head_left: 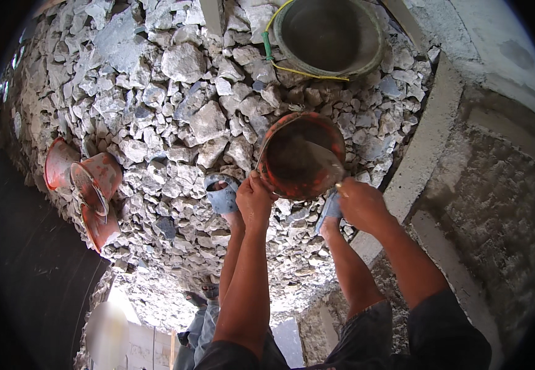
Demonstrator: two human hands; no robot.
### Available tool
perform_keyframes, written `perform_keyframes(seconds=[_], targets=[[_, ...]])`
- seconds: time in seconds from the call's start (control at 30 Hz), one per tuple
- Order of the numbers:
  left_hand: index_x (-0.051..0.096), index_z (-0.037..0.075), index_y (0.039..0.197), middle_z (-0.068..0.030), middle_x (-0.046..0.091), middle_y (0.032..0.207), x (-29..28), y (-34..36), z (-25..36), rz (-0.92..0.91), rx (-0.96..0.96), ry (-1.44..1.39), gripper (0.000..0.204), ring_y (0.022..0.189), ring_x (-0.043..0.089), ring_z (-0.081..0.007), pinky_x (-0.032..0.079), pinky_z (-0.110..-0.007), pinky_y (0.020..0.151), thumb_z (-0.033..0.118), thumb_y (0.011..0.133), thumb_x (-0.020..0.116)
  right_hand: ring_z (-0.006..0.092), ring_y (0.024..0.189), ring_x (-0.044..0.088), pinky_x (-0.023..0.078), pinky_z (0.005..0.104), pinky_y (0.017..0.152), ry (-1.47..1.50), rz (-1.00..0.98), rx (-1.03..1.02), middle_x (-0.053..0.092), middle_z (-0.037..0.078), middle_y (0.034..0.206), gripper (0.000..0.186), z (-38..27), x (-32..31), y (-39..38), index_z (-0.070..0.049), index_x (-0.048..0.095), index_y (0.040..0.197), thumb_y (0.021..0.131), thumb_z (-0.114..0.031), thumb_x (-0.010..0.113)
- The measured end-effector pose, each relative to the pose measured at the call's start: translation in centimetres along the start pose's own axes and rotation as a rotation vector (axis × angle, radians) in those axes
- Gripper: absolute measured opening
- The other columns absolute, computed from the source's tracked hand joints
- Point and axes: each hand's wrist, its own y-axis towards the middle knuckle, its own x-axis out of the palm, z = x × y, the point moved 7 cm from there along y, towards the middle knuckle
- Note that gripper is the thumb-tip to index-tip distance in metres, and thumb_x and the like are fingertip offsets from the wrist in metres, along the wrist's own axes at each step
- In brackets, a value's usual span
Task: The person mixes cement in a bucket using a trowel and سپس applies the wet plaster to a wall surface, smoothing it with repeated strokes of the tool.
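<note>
An orange bucket (338,145), smeared with grey, sits in front of me with its opening showing and dark wet-looking material inside. My left hand (254,200) grips the near left of its rim. On the right side, my right hand (362,205) is closed around the handle of a trowel (325,160). Its pale, wet-looking blade reaches into the bucket, a little blurred. Most of the handle is hidden in my fist. My feet, in grey-blue sandals (222,196), stand on either side, just nearer than the bucket.
Broken stones (184,61) cover the ground. Beyond stands a larger bucket (375,43) of grey material, with a yellow handle. Several orange buckets (108,171) lie at the left. A concrete ledge (428,129) runs along the right. Another person's legs (203,324) show at the lower edge.
</note>
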Motion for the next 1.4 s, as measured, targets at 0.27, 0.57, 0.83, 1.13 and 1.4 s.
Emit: perform_keyframes(seconds=[0.27,0.57,0.83,1.13,1.4], targets=[[0.060,0.002,0.082,-0.0072,0.064,0.070,2.2,-1.2,0.9,-0.039,0.026,0.078,0.053,0.054,0.064,-0.0142,0.051,-0.028,0.050,0.042,0.113,0.044,0.0426,0.085,0.074,0.059,0.0522,0.074,-0.195,0.186,-0.168,0.074,0.023,0.087,0.017,-1.9,-3.0,6.5,0.000,0.072,0.100,0.093,-0.014,0.065],[0.067,-0.004,0.084,-0.0081,0.067,0.067,-0.2,-1.5,-0.4,0.045,0.043,0.082,0.053,0.054,0.068,-0.0166,0.055,-0.031,0.052,0.038,0.111,0.048,0.0374,0.079,0.077,0.062,0.0473,0.070,-0.188,0.216,-0.115,0.075,0.019,0.085,0.014,-3.4,-2.2,-1.1,-0.003,0.075,0.090,0.088,-0.011,0.063],[0.065,-0.003,0.085,-0.0088,0.067,0.071,1.4,-1.2,-0.5,-0.023,0.022,0.064,0.055,0.056,0.070,-0.0166,0.055,-0.031,0.052,0.041,0.112,0.046,0.0401,0.085,0.075,0.061,0.0484,0.074,-0.286,0.042,-0.200,0.075,0.023,0.094,0.026,3.0,4.9,10.2,0.001,0.071,0.109,0.087,-0.013,0.070],[0.060,0.002,0.090,-0.0092,0.067,0.075,0.9,-1.1,-2.2,-0.046,-0.009,0.068,0.050,0.058,0.068,-0.0180,0.056,-0.031,0.054,0.042,0.113,0.040,0.0271,0.058,0.069,0.054,0.0412,0.053,0.672,-0.253,0.036,0.069,0.017,0.073,0.028,3.2,10.2,7.3,0.005,0.065,0.102,0.087,-0.016,0.074],[0.057,0.006,0.087,-0.0084,0.066,0.074,0.2,0.3,-1.0,-0.043,0.016,0.107,0.048,0.054,0.065,-0.0170,0.051,-0.028,0.051,0.042,0.113,0.040,0.0202,0.056,0.066,0.051,0.0373,0.050,0.885,-0.323,-0.062,0.066,0.013,0.071,0.026,-0.9,10.5,5.1,0.004,0.061,0.098,0.087,-0.016,0.075]])
